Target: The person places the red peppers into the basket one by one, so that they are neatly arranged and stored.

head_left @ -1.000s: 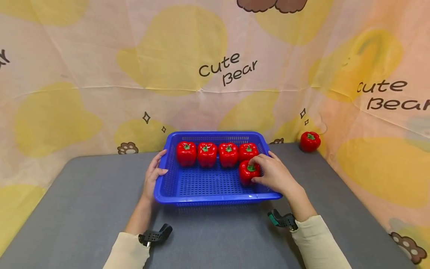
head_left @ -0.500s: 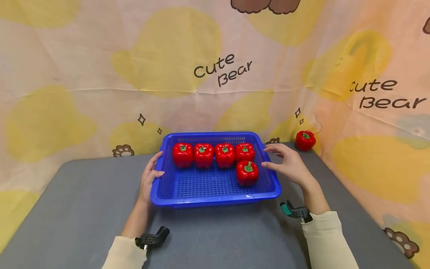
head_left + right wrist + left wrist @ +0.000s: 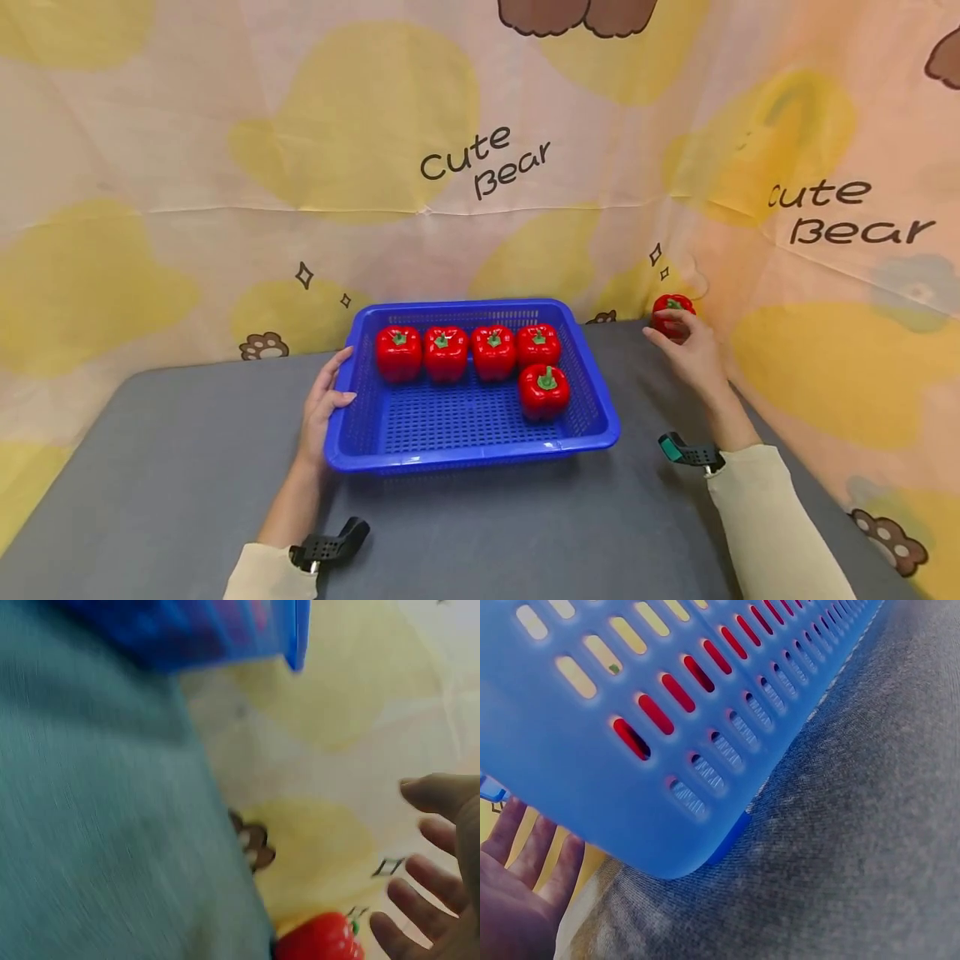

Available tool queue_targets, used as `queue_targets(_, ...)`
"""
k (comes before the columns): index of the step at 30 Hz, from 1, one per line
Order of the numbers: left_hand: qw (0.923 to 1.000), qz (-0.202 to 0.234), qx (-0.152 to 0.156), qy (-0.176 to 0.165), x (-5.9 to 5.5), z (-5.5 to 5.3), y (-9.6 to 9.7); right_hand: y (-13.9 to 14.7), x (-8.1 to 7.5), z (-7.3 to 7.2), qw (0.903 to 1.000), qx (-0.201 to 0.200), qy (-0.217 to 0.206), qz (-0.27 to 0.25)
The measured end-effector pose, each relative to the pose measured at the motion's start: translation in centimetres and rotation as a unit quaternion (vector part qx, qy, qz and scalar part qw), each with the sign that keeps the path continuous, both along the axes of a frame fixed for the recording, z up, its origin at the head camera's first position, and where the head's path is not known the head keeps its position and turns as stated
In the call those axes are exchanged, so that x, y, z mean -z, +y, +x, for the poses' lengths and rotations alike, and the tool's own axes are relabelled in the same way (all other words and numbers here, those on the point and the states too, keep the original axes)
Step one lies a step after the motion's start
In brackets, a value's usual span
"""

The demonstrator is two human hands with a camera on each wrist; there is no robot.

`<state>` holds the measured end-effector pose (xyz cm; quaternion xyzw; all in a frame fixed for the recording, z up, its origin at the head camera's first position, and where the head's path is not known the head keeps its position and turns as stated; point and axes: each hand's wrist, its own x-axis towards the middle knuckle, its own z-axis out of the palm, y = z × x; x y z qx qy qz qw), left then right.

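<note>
A blue plastic basket (image 3: 472, 450) with slotted walls holds several red bell peppers, including a front one (image 3: 543, 392) at its right side. My left hand (image 3: 317, 417) holds the basket's left rim, thumb over the top. In the left wrist view, the fingers (image 3: 532, 855) reach up to the rim from outside. My right hand (image 3: 693, 354) is spread beside a lone red bell pepper (image 3: 667, 310) at the table's back right corner, overlapping it in the head view. The right wrist view shows a gap between the fingers and this pepper (image 3: 322, 939).
The grey table (image 3: 480, 533) runs back to a patterned cloth wall (image 3: 360, 167) behind the basket. Another cloth wall (image 3: 840, 333) borders the table's right edge, close to the lone pepper. Both wrists wear dark straps.
My right hand let go of the front pepper in the basket, withdrew over the right rim and moved to the lone pepper. The left hand stays at the basket rim.
</note>
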<state>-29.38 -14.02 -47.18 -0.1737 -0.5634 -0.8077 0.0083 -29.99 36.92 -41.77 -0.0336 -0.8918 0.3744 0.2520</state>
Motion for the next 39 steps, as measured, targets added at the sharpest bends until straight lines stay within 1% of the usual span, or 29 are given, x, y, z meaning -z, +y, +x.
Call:
queue_targets(3,1.0000,0.000,-0.004,0.002,-0.1,0.0,-0.3,1.3,-0.1,-1.2,0.9991,0.038,-0.006,-0.014)
queue_targets(6,1.0000,-0.004,-0.007,-0.001,-0.1,-0.1,-0.5,2.4,0.1,-2.4,0.9979,0.058,-0.020,-0.022)
queue_targets(7,1.0000,-0.006,-0.005,-0.002,-0.1,-0.1,-0.6,2.8,0.2,-2.8,0.9976,0.063,-0.024,-0.017)
queue_targets(11,1.0000,-0.008,-0.006,0.000,0.0,0.0,-0.8,3.8,0.2,-4.1,0.9965,0.065,-0.047,0.024)
queue_targets(13,1.0000,-0.002,-0.006,0.003,0.2,0.1,-0.9,4.1,-0.1,-4.7,0.9950,0.055,-0.061,0.056)
queue_targets(16,1.0000,0.003,-0.002,0.008,0.4,0.2,-0.8,4.7,-0.3,-5.4,0.9894,0.033,-0.095,0.105)
queue_targets(18,1.0000,0.000,0.003,0.007,0.5,0.3,-0.7,5.2,-0.2,-5.6,0.9840,0.020,-0.120,0.130)
queue_targets(21,0.9999,-0.009,0.005,0.004,0.4,0.1,-0.4,6.0,0.1,-5.9,0.9782,0.013,-0.146,0.147)
queue_targets(25,0.9999,-0.015,0.000,0.006,0.2,-0.4,-0.2,6.9,0.3,-6.4,0.9732,0.007,-0.155,0.169)
queue_targets(29,0.9998,-0.019,-0.004,0.009,0.3,-0.5,-0.1,7.3,0.3,-7.0,0.9679,0.004,-0.168,0.187)
queue_targets(35,0.9997,-0.023,-0.007,0.010,0.6,-0.2,-0.1,7.7,0.7,-7.2,0.9639,0.015,-0.185,0.191)
queue_targets(39,0.9995,-0.026,-0.010,0.013,0.6,-0.3,-0.1,7.4,0.5,-7.2,0.9644,0.022,-0.187,0.186)
